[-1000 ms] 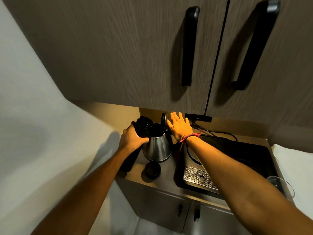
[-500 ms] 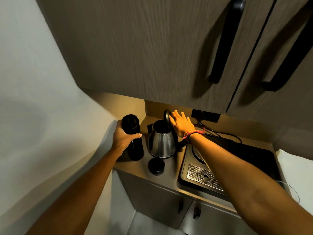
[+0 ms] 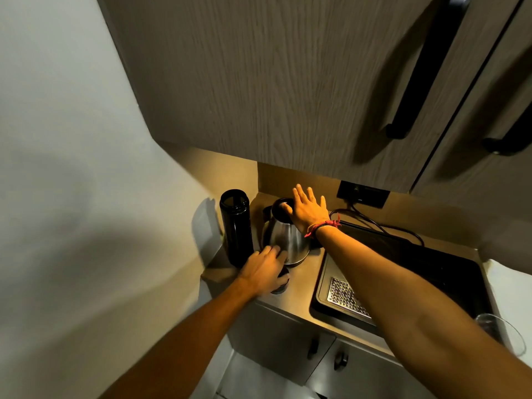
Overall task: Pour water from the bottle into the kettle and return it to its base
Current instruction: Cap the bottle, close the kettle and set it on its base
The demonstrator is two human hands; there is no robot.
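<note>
A tall black bottle (image 3: 236,226) stands upright and uncapped on the counter's left end, with no hand on it. To its right sits a steel kettle (image 3: 288,240) with a black lid (image 3: 280,208). My right hand (image 3: 309,210) lies flat on that lid, fingers spread, pressing it down. My left hand (image 3: 264,269) hovers low in front of the kettle, covering a round black bottle cap (image 3: 282,286), fingers loosely curved over it. Whether the fingers grip the cap is unclear.
A black tray with a perforated metal drain grid (image 3: 345,298) fills the counter to the right. Cables (image 3: 383,226) run from a wall socket (image 3: 364,194). A clear glass (image 3: 501,335) stands at the right edge. Upper cabinet doors hang overhead.
My left hand set the bottle down upright, let go of it and moved right onto the cap. My right hand swung the kettle lid down from open to closed.
</note>
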